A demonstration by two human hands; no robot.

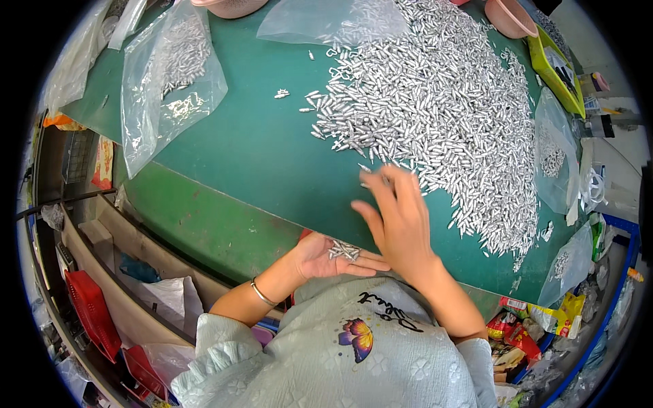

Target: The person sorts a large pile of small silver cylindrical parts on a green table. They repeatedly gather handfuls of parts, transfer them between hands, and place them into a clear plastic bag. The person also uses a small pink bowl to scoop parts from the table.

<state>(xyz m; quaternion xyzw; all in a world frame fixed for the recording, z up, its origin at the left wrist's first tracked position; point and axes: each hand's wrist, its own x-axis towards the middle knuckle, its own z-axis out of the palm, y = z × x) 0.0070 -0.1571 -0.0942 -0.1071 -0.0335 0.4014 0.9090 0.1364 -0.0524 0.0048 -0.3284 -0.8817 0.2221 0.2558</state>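
A handful of small pointed silver metal pieces rests in my left hand, palm up with the fingers stretched out beside the table's front edge. My right hand hovers over the near left border of a big heap of the same metal pieces. Its thumb stands apart from the fingers, and the fingertips are smeared by motion. One loose piece shows right by the index fingertip; whether they touch is hard to make out.
The green table carries a clear bag of metal pieces at left and another plastic bag behind. A yellow-green tray and pink bowl stand far right. Small bags line the right edge. Red baskets sit lower left.
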